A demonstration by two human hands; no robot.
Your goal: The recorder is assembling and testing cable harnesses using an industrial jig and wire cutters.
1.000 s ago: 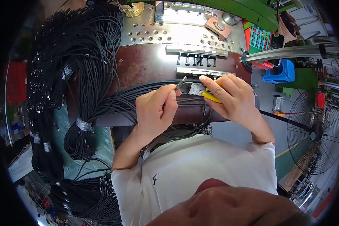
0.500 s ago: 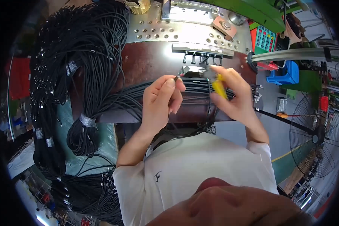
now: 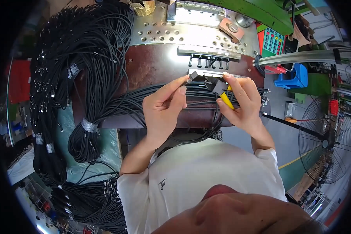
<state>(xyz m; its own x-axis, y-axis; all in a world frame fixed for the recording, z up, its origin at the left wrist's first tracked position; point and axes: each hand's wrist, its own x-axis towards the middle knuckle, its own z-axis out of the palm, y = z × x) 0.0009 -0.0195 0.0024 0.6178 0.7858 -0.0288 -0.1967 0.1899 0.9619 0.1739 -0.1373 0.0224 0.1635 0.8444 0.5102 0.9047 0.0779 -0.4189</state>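
My left hand (image 3: 162,105) is closed in a loose pinch, its index fingertip at a small grey connector-like piece on a cable end (image 3: 193,75). The cable behind that piece is mostly hidden by the fingers. In my right hand (image 3: 243,102) is a pair of yellow-handled pliers (image 3: 227,100), the dark jaws pointing left towards the left fingertips. The right index finger reaches past the pliers to a narrow metal bar (image 3: 212,73) just beyond. Beneath both hands, a bundle of black cables (image 3: 201,92) lies across the dark red-brown tabletop (image 3: 144,64).
A slotted metal strip with black pegs (image 3: 208,52) stands beyond the hands, before a perforated metal plate (image 3: 160,31). Large black cable bundles (image 3: 93,70) hang at the left. On the right are a green machine arm (image 3: 261,15), a keypad (image 3: 273,41), a blue stool (image 3: 294,76) and a fan (image 3: 325,140).
The pliers have turned and come lower, jaws now swung left and in sharper view. My left index finger has stretched forward, and the piece at its tip has shifted slightly nearer.
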